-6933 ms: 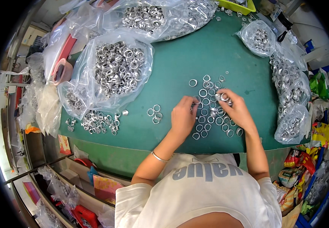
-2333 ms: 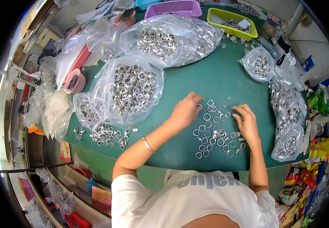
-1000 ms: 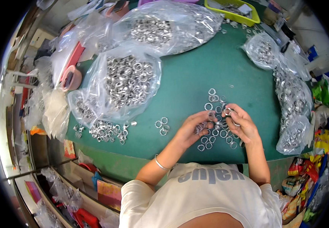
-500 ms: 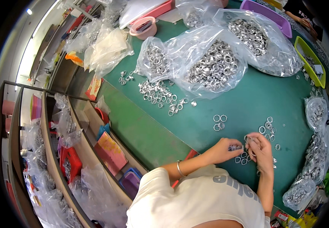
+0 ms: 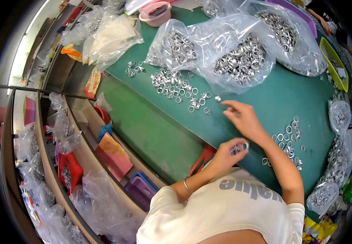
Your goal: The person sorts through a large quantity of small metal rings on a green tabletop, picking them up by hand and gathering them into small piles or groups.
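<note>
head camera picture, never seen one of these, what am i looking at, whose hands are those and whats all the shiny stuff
The picture comes from a wide fisheye camera worn on a person's head, looking down, so the straight table edge looks bent. There is no machine here: both arms rising from the bottom edge belong to the wearer.

The left hand is closed around a small stack of metal rings, close to the body. The right hand reaches out over the green table with fingers spread, toward a scatter of loose rings. It looks empty, though its palm is hidden.

A second patch of loose rings lies beside the right forearm. Clear plastic bags of rings sit further back, with a pink tape roll and a yellow-green tray near the far edge. Shelves with more bags run along the left.
</note>
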The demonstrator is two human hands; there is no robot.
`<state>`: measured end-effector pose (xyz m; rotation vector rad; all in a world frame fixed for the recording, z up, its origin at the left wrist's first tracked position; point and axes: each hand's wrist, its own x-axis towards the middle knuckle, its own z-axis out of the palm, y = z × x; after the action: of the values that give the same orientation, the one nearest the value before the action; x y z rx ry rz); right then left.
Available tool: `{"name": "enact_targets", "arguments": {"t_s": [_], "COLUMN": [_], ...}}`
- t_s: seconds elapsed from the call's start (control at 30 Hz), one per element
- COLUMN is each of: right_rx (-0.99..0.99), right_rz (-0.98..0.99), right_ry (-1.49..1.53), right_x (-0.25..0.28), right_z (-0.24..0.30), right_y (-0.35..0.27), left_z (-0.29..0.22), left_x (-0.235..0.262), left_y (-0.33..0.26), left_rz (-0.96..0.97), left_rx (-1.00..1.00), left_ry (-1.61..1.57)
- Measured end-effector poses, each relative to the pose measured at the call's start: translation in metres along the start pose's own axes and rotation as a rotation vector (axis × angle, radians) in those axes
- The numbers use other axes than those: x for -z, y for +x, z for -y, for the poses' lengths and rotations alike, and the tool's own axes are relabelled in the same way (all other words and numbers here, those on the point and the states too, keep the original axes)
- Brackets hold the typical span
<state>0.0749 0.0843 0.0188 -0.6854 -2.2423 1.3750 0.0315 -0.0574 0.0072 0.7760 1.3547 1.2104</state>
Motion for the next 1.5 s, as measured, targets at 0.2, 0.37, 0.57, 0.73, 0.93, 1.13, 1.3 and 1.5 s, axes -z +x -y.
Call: {"name": "enact_targets", "arguments": {"t_s": [0.2, 0.37, 0.57, 0.73, 0.93, 1.13, 1.3, 1.5], "right_rx": [-0.604, -0.582, -0.624, -0.486, -0.432, -0.386, -0.579, -0.561], "right_rz": [-0.079, -0.208, -0.192, -0.23, -0.337, -0.427, -0.251, 0.002], "right_ry": [1.144, 1.127, 0.954, 1.377, 1.513, 1.032, 0.799, 0.702], "right_x": [0.068, 0.069, 0.063, 0.074, 0.08, 0.076, 0.102, 0.124], "right_z": [0.007, 0.011, 0.011, 0.004, -0.002, -0.005, 0.002, 0.016], "right_y": [-0.077, -0.123, -0.135, -0.145, -0.155, -0.167, -0.176, -0.101], "left_z": [-0.015, -0.021, -0.022, -0.026, -0.027, -0.03, -0.016, -0.007], "left_x": [0.005, -0.013, -0.039, -0.038, -0.059, -0.064, -0.056, -0.057], "left_y": [0.014, 0.023, 0.03, 0.038, 0.033, 0.041, 0.04, 0.036], "left_rz": [-0.031, 0.068, 0.159, 0.373, 0.227, 0.271, 0.328, 0.206], "left_rx": [0.039, -0.086, -0.175, 0.396, 0.127, 0.48, 0.528, 0.558], "left_ry": [-0.27, -0.026, 0.042, -0.679, -0.19, -0.684, -0.782, -0.807]}}
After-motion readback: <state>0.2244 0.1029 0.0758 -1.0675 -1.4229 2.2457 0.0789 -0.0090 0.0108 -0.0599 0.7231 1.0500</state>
